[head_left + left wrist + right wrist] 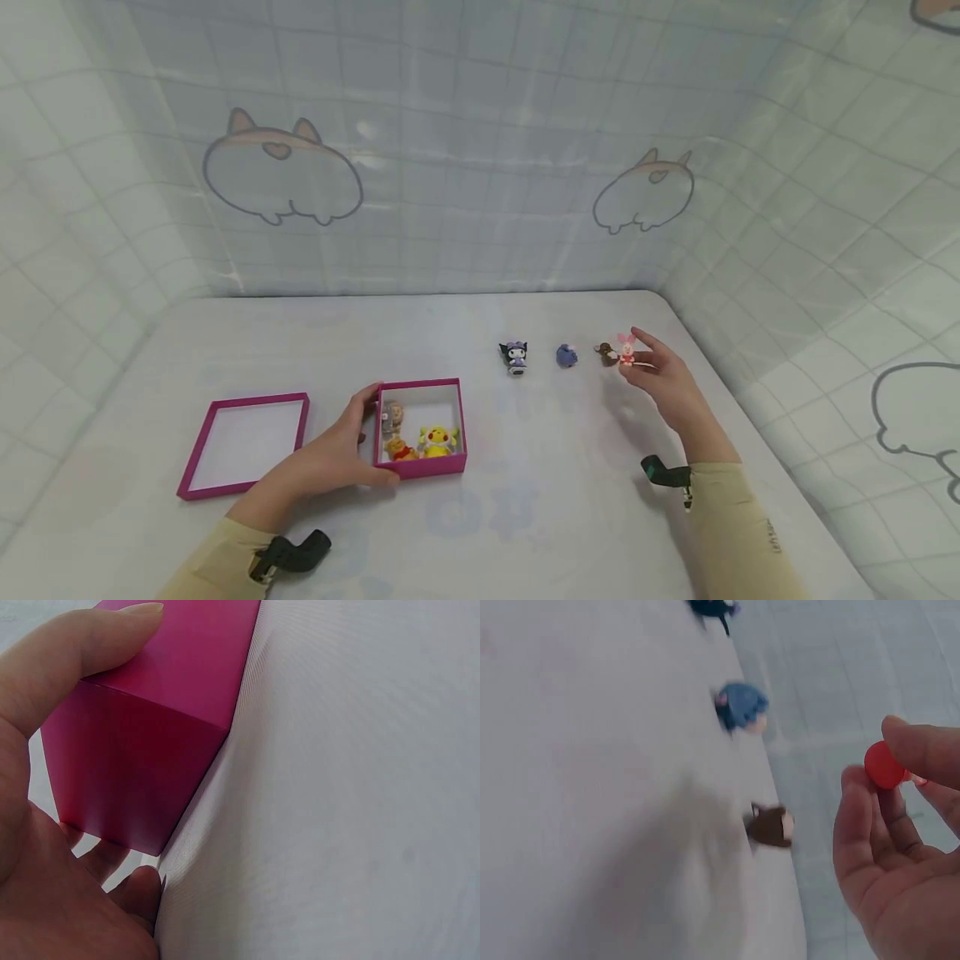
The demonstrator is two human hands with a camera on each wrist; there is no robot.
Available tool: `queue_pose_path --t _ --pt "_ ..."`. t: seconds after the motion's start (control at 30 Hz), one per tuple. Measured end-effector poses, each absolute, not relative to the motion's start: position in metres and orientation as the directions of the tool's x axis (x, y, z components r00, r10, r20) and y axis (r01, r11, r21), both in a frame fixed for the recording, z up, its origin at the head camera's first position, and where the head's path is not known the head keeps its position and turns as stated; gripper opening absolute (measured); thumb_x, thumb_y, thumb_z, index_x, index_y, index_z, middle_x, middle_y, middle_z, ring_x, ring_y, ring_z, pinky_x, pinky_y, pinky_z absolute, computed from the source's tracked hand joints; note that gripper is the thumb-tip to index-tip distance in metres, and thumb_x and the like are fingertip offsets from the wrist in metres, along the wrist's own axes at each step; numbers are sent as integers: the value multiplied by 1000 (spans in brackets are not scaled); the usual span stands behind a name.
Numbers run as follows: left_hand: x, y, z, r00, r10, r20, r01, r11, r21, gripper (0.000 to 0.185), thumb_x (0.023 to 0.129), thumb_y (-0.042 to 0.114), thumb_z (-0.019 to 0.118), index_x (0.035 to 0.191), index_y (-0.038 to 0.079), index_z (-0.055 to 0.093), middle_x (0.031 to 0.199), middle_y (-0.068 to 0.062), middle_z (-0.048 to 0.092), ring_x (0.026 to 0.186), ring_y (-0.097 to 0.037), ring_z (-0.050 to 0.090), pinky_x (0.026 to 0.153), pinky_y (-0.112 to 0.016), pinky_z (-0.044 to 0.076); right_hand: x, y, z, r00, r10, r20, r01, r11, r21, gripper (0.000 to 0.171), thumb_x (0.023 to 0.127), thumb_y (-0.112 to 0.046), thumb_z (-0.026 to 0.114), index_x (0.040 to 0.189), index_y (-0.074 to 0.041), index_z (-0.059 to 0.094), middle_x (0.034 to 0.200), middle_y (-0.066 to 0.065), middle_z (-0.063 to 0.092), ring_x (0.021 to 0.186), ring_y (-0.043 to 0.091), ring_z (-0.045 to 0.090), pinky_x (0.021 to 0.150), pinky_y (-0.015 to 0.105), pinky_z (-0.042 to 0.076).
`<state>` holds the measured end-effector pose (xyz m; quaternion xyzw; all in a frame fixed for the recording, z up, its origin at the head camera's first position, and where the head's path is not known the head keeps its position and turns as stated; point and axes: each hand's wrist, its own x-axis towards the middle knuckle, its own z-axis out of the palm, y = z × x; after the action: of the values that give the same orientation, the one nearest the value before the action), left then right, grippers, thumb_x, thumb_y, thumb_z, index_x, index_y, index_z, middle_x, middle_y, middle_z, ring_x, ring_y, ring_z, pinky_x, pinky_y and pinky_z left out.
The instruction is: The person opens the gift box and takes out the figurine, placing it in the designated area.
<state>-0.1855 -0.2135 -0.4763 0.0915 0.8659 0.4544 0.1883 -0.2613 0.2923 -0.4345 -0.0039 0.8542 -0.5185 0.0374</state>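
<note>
A pink rabbit-eared figurine (627,351) in red is pinched between thumb and fingers in the grip of a person's right hand (665,389), held off the white desk (547,517) at its far right, beside a brown figurine (606,354), with a blue figurine (567,356) and a Kuromi figurine (515,357) farther left. The left hand (333,454) has its grip curled around a corner of a magenta box (431,468) holding three figurines (437,442), a magenta-rimmed lid (259,400) lying to its left.
</note>
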Motion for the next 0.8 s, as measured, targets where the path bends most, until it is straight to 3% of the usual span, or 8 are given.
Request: queue_pose_path --t 0.13,0.8 --pt "-186 -215 -477 -913 337 -231 -3 560 828 137 58 50 92 156 22 1 160 -11 14 143 -35 26 104 -52 41 -264 302 -434 -997 -7 -71 58 481 -875 76 94 -20 70 157 -25 28 136 21 50 123 29 47 101 44 41" --pt "-186 -215 -477 -911 349 -218 12 553 833 135 59 49 92 156 21 1 160 -11 13 144 -35 23 104 -51 41 -294 335 -435 -983 -7 -182 148 548 -823 75 98 -13 63 159 -16 20 139 28 43 119 37 46 104 54 38"
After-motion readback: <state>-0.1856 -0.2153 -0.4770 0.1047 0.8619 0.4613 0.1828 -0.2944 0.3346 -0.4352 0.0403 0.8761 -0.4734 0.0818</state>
